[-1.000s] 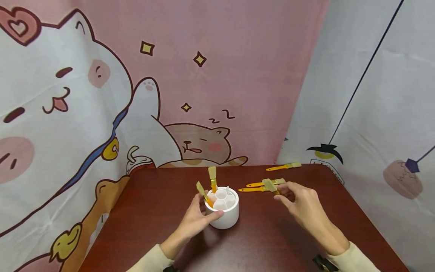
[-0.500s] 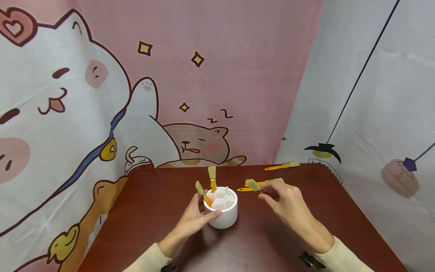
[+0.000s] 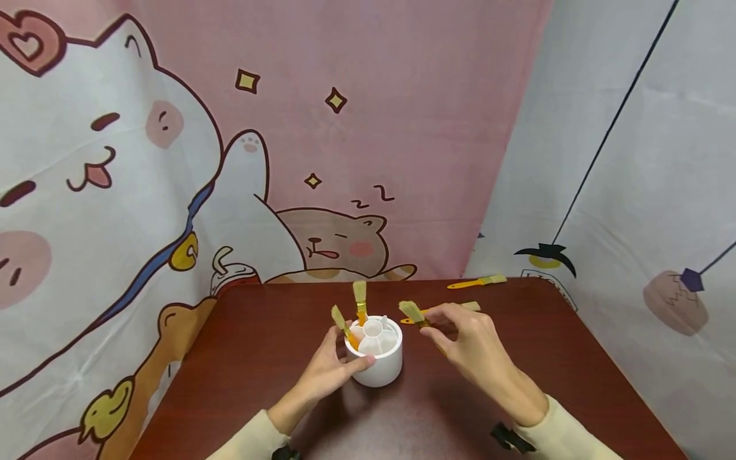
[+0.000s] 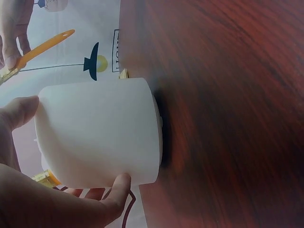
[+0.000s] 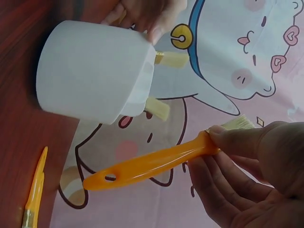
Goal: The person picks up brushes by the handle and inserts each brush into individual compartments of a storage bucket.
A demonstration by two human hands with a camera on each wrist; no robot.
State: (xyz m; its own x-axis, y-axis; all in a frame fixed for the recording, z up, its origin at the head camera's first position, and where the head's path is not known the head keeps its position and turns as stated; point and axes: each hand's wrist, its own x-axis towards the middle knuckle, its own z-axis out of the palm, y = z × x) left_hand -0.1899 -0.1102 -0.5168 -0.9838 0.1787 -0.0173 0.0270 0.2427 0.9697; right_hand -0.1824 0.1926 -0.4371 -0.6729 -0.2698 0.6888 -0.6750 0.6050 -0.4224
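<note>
A white round brush holder point(image 3: 379, 372) with a divided insert stands on the table, and my left hand point(image 3: 326, 370) grips its left side, thumb at the rim. Two flat paintbrushes lean in its compartments with bristles up: one at the back point(image 3: 360, 295), one at the left point(image 3: 340, 321). Right of the holder, my right hand point(image 3: 477, 342) pinches another paintbrush point(image 5: 152, 164) near its ferrule. In the right wrist view its orange handle points down toward the holder's side, clear of it. The left wrist view shows this brush's handle point(image 4: 47, 47) above the holder's rim.
Two more paintbrushes point(image 5: 35, 190) lie on the reddish-brown table point(image 3: 259, 364), partly hidden behind my right hand in the head view. A further brush point(image 3: 477, 282) lies by the far edge. A printed cartoon cloth point(image 3: 437, 160) hangs behind the table.
My right hand has moved left with the paintbrush, away from the lying brushes and closer to the holder. The left hand keeps its grip on the holder.
</note>
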